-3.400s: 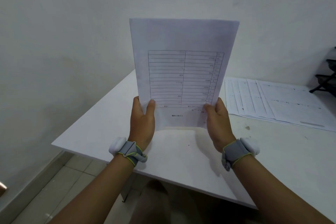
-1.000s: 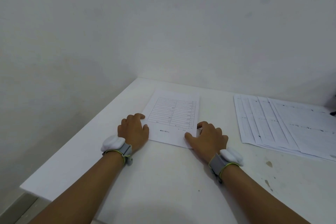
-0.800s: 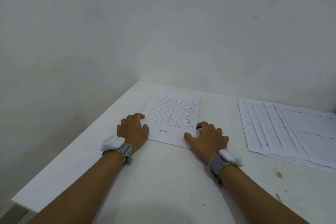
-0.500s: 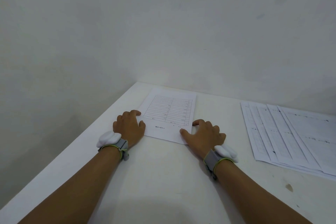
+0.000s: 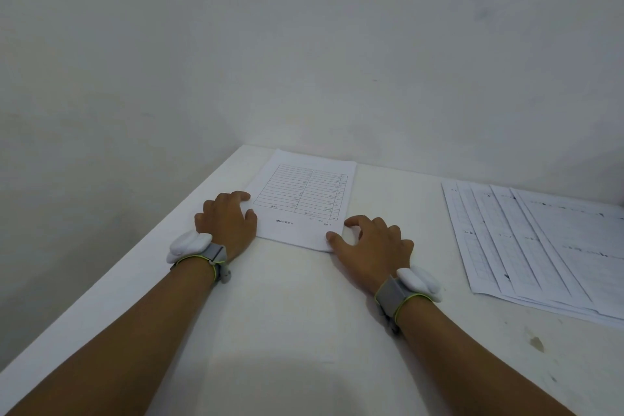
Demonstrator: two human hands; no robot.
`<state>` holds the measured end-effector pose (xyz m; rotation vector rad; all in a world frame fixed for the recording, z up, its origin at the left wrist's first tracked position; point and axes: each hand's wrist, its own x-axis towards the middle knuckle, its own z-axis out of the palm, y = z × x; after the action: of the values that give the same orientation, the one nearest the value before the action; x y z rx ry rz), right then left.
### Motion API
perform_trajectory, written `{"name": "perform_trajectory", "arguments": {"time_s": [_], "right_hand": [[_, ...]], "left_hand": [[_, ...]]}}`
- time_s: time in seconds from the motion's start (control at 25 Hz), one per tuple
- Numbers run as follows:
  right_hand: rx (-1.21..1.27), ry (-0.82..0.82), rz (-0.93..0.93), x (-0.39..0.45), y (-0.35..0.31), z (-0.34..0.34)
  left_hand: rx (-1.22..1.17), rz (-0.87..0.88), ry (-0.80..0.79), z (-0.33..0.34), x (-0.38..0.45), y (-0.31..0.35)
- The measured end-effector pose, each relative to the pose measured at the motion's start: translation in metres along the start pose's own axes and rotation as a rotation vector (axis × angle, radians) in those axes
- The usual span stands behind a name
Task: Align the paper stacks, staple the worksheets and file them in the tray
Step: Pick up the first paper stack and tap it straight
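Observation:
A squared-up stack of worksheets with a printed table lies flat on the white table, near its far left corner. My left hand rests palm down against the stack's left edge, fingers curled on the table. My right hand rests at the stack's near right corner, thumb on the paper's corner and fingers spread on the table beside it. Neither hand grips anything. No stapler or tray is in view.
A fanned spread of several more worksheets lies on the right side of the table and runs out of view. White walls meet behind the table's far left corner. The table's left edge drops off beside my left forearm.
The stack was held upright in both hands; it now lies flat on the table. Over the last second the hands have stayed at its edges while the view shifted slightly.

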<state>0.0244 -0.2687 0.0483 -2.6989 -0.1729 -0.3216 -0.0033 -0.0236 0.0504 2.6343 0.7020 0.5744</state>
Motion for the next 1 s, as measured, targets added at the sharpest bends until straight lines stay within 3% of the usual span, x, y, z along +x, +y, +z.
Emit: {"name": "perform_trajectory", "arguments": {"time_s": [0.68, 0.88, 1.0], "right_hand": [[0.099, 0.022, 0.032, -0.003, -0.004, -0.002], [0.172, 0.054, 0.077, -0.003, -0.004, 0.0], [0.217, 0.034, 0.095, -0.008, -0.004, -0.002]], "left_hand": [[0.031, -0.015, 0.049, 0.008, 0.008, -0.001], [0.126, 0.17, 0.164, 0.015, -0.014, -0.002], [0.16, 0.195, 0.171, 0.011, -0.035, 0.0]]}}
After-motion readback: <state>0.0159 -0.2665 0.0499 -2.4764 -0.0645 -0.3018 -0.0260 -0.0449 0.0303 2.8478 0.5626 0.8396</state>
